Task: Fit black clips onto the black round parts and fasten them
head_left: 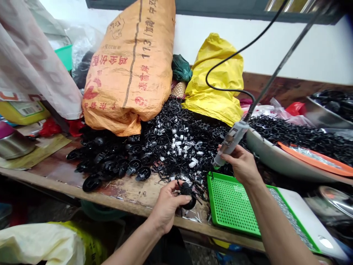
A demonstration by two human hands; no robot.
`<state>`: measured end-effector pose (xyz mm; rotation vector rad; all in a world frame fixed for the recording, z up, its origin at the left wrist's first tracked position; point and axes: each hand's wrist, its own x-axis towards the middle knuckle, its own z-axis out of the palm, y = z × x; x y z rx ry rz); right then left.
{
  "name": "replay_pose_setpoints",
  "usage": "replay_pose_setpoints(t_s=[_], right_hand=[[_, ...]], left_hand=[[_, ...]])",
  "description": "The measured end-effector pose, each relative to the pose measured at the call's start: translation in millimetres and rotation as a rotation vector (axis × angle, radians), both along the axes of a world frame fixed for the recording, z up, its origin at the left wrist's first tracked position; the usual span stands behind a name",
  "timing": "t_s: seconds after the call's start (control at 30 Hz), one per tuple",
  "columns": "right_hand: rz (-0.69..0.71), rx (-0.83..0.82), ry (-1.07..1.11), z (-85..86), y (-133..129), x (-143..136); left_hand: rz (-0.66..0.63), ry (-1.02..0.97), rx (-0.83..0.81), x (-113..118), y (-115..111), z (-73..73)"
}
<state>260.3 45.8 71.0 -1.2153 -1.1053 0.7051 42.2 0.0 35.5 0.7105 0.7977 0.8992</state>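
Observation:
My left hand pinches a round black plastic part just above the front edge of the wooden bench. My right hand is wrapped round a grey electric screwdriver, which hangs tilted from a black cable with its tip pointing down and left. That tip is over the back left corner of a green perforated tray, apart from the black part. Behind my hands lies a heap of small black parts mixed with white pieces. More round black parts are piled to the left.
An orange woven sack and a yellow bag stand at the back. On the right, a large basin holds black pieces and an orange dish. A steel container sits far left. A metal rod slants above.

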Motion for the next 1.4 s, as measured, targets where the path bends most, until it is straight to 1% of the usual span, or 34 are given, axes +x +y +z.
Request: replay_pose_setpoints(t_s=[0.07, 0.13, 0.2, 0.27, 0.33, 0.43, 0.5, 0.53, 0.6, 0.67, 0.77, 0.87, 1.03, 1.23, 1.4], right_hand=[[-0.039, 0.076, -0.008, 7.0, -0.8, -1.0], [-0.105, 0.141, -0.064, 12.6, -7.9, 1.2], [-0.172, 0.13, -0.147, 14.4, -19.6, 6.8], [-0.204, 0.077, -0.182, 12.5, -33.2, 14.3], [-0.17, 0.049, -0.115, 9.1, -46.3, 21.4], [-0.015, 0.018, 0.021, 6.0, -62.1, 29.0], [0.068, -0.001, 0.044, 5.4, -69.7, 32.3], [0.086, -0.002, 0.044, 5.0, -72.4, 33.7], [0.069, 0.017, 0.045, 3.6, -75.2, 36.2], [-0.008, 0.059, 0.042, 1.0, -74.3, 38.7], [-0.16, 0.154, 0.034, -4.6, -66.3, 41.8], [-0.243, 0.217, 0.072, -11.2, -54.3, 43.6], [-0.279, 0.272, 0.103, -19.4, -41.2, 43.7], [-0.312, 0.258, 0.092, -24.4, -38.7, 42.3], [-0.296, 0.26, 0.099, -27.0, -38.4, 41.3]], left_hand=[[-0.035, 0.006, -0.025, 6.6, -4.6, 3.4], [-0.078, 0.012, -0.056, 13.8, -9.1, 6.2], [-0.127, 0.012, -0.096, 21.5, -12.7, 7.3], [-0.176, 0.006, -0.138, 29.4, -15.3, 5.8], [-0.218, -0.015, -0.191, 37.0, -17.4, 2.1], [-0.26, -0.093, -0.27, 45.5, -20.4, -4.7], [-0.279, -0.165, -0.301, 48.0, -21.7, -7.3], [-0.286, -0.196, -0.308, 48.2, -22.0, -7.8], [-0.295, -0.225, -0.308, 47.3, -21.5, -7.4], [-0.292, -0.21, -0.292, 45.7, -20.4, -6.1], [-0.272, -0.129, -0.256, 44.3, -19.8, -5.0], [-0.24, -0.016, -0.246, 45.1, -20.7, -5.8], [-0.212, 0.047, -0.256, 48.4, -21.6, -7.9], [-0.21, 0.045, -0.267, 48.9, -21.7, -9.1], [-0.206, 0.045, -0.272, 47.8, -23.0, -11.8]])
